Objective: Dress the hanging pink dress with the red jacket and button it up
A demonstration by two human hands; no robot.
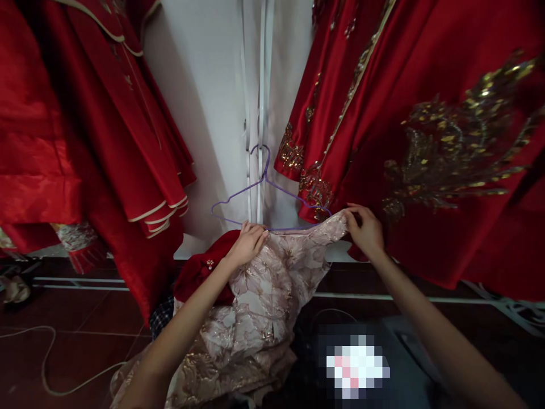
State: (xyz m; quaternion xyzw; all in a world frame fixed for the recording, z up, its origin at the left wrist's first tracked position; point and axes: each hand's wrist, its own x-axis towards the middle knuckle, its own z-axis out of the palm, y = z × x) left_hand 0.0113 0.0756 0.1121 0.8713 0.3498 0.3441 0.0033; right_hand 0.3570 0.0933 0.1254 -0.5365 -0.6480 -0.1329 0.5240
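now the pale-pink floral brocade dress (268,289) is pinched at its top edge by left hand (250,243) and right hand (367,228), slim purple wire hanger (264,175) not yet covered at left.

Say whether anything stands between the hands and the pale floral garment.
Nothing visible does: the left hand is on the pale floral garment near its top, and the right hand holds its upper corner.

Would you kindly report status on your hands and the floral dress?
Left hand on floral dress, at its top edge; right hand pinching its upper corner. Purple hanger upright at that edge. Red garments hang on both sides.
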